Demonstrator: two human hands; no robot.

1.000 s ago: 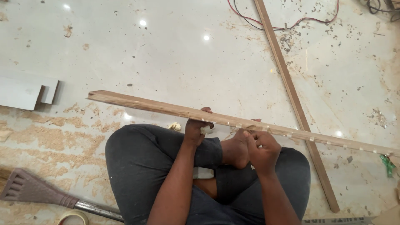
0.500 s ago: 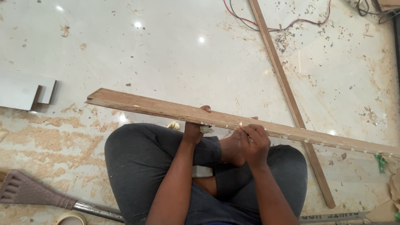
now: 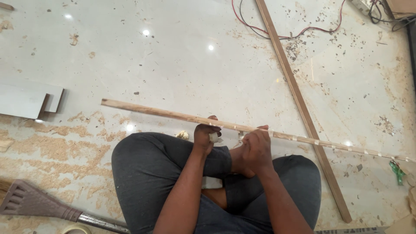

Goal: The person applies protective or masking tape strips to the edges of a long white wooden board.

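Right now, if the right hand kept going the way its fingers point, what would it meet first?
Probably the second wooden strip lying on the floor beyond; the right hand already grips the long strip. Depth is hard to judge.

Long thin wooden strip point(image 3: 173, 113), pale and worn, held nearly level across the lap, small white tape pieces spaced along its right half.

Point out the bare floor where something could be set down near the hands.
The widest free patch lies beyond the held wooden strip, between the grey panel and the slanted batten. The floor right of that batten is bare but gritty. It is crowded at the left hand and right hand, and by the wires.
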